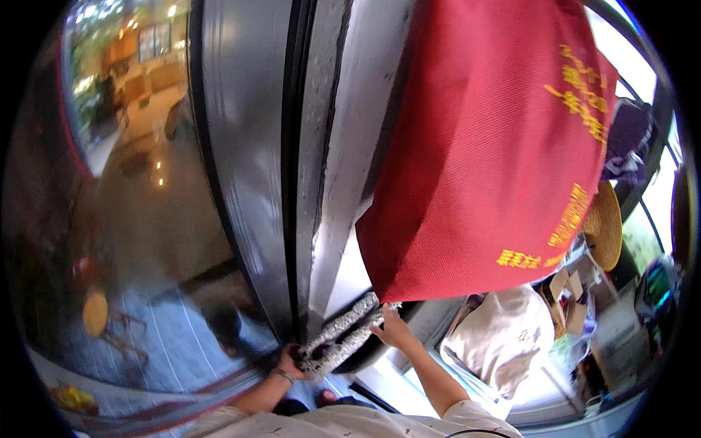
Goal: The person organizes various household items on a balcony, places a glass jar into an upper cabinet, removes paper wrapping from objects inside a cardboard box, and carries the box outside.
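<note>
A long grey-and-white speckled piece (342,339), fuzzy-looking and made of two parallel strips, stretches between my hands in front of my body. My left hand (289,363) is closed around its near left end, with a bracelet on that wrist. At the far right end, my right hand (394,328) grips the same piece with bent fingers. A large red cloth (475,160) with yellow printing hangs just above, its lower corner close to my right fingertips. What the speckled piece is, I cannot make out.
A grey metal frame (248,146) rises beside dark reflective glass (175,241) on the left. To the right are a whitish cloth (504,332), an open cardboard box (568,299), a straw hat (604,226) and a dark purple bundle (629,139).
</note>
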Tool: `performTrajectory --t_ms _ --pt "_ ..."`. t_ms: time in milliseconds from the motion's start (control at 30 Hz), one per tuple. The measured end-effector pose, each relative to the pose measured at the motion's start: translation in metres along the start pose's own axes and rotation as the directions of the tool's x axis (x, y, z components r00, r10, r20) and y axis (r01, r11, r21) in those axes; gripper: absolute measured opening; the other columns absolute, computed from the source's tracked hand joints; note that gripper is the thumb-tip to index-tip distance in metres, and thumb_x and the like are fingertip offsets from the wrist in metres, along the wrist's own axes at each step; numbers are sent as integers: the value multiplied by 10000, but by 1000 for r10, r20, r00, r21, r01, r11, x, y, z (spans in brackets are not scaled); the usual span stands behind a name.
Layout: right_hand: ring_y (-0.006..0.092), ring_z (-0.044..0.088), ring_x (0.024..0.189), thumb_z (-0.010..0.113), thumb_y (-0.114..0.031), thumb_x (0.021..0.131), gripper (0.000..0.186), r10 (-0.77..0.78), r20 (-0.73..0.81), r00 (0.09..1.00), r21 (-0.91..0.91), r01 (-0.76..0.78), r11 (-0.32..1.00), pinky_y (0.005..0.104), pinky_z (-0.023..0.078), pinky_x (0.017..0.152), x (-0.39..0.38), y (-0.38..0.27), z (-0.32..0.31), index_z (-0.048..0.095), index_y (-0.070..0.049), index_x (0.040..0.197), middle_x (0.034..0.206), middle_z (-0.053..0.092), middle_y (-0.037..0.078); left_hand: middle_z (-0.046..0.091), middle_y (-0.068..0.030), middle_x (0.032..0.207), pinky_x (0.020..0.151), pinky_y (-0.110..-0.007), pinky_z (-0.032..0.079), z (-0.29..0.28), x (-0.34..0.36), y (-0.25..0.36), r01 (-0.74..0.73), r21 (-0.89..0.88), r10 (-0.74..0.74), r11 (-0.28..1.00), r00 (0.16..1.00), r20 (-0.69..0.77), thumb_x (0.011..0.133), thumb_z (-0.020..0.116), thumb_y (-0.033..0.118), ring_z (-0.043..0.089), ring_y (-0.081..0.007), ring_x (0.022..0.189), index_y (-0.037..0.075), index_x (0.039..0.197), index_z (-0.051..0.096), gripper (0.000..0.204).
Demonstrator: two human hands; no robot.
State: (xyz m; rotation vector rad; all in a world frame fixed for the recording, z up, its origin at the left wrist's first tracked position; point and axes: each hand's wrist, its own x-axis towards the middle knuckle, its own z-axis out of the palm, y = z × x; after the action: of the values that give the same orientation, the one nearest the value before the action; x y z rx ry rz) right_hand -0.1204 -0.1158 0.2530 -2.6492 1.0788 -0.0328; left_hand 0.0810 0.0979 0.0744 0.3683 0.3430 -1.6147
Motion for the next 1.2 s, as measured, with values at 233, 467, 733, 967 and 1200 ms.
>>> performTrajectory --t_ms 233,467,733,967,1200 --pt "538 212 1325 594 -448 870 856 143 -416 898 339 7 941 480 233 1105 -39 -88 78 172 26 1445 1412 145 428 537 -126 1310 1054 -596 264 58 -59 7 132 427 -139 895 990 -15 898 440 424 472 -352 1221 105 1237 549 478" --pt "620 170 1287 637 -322 816 769 170 -558 813 212 -58 976 593 201 1074 -67 -199 136 290 36 1401 1387 188 437 407 -101 1348 1092 -391 314 29 -92 13 -307 930 78 201 952 297 675 726 -73 411 -260 1264 59 1302 448 698" --pt "528 195 1343 559 -288 833 644 35 -506 862 -34 -60 998 571 229 1079 -84 -202 133 349 -177 1431 1478 207 290 42 -237 1530 1125 -368 203 64 -104 -3 -216 923 281 319 951 126 763 672 467 114 -312 1417 -37 1464 -26 1110" --pt "460 196 1373 540 -320 855 590 42 -501 864 -119 -117 986 588 231 1075 -83 -185 134 373 -295 1421 1503 227 200 51 -273 1522 1143 -400 100 92 -125 -6 -421 904 385 -76 824 416 812 680 392 42 -356 1429 -37 1466 63 996" --pt "414 199 1389 737 -276 776 947 176 -756 630 434 282 856 516 223 1099 -67 -147 1 151 -22 1474 1500 209 242 115 -203 1532 1090 -465 244 231 -183 3 -663 733 260 153 743 617 825 694 210 149 -320 1415 99 1501 32 952"
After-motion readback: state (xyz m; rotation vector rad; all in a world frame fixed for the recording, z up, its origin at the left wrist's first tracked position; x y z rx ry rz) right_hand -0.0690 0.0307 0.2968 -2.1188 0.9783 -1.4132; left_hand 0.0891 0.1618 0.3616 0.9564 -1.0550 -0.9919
